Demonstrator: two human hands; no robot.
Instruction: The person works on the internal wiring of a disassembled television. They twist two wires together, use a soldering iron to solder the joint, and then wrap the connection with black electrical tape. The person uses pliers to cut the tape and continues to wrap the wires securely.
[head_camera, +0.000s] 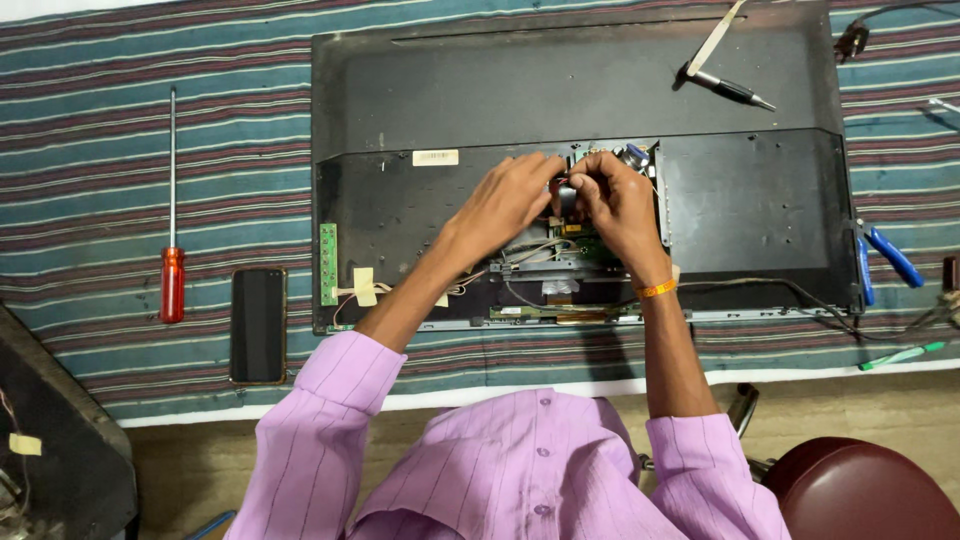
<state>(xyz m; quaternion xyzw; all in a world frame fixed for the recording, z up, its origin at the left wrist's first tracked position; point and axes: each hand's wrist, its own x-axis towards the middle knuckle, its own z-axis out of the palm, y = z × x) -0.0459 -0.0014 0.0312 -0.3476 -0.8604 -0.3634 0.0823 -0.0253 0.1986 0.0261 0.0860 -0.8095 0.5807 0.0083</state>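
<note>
A flat television (400, 90) lies face down on a striped cloth, its back cover off and a green circuit board (590, 248) exposed at the middle. My left hand (505, 200) and my right hand (615, 200) meet over the board, fingers pinched together on a small dark part (565, 192). What exactly the part is cannot be made out. An orange band sits on my right wrist. Loose wires (520, 262) trail below the hands.
A long screwdriver with a red handle (172, 270) and a black phone (258, 324) lie left of the television. A dark pen-like tool (730, 91) rests on its back. Blue-handled pliers (880, 258) and a green tool (900, 355) lie at right. A maroon stool (860, 490) stands at lower right.
</note>
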